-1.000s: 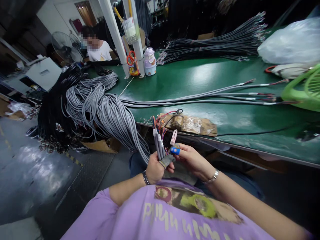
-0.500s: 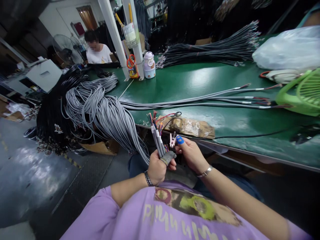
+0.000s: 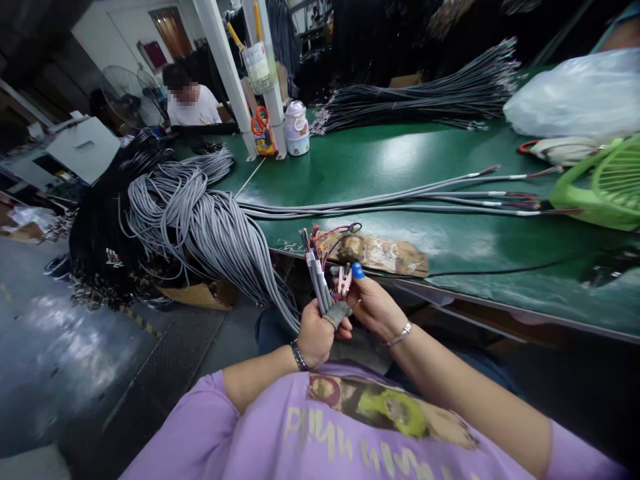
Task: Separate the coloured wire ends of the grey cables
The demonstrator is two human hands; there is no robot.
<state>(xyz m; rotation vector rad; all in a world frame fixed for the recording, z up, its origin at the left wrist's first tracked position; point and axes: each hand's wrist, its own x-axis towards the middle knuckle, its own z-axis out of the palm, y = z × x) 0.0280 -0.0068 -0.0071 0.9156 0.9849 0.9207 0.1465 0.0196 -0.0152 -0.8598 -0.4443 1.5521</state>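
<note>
My left hand (image 3: 319,337) is closed round a small bundle of grey cables (image 3: 319,283), held upright with white bands near the top. Thin coloured wires fan out of their stripped ends. A grey cloth cover wraps my left thumb. Close on the right, my right hand (image 3: 376,305) pinches a small pink clip-like tool (image 3: 344,281) beside the wires; its exact kind is hard to tell. Blue tape covers the tip of my right thumb. Whether the tool touches a wire cannot be made out.
A heap of grey cables (image 3: 200,213) hangs over the left table edge. Several cables lie across the green table (image 3: 360,160). Before my hands is a worn wooden block (image 3: 385,255). A green fan (image 3: 600,187) stands right. Behind are a bottle (image 3: 297,130) and a person (image 3: 193,103).
My right hand has moved slightly left and turned, bringing the pink tool closer to the wires. My left hand stays almost in place with the cables.
</note>
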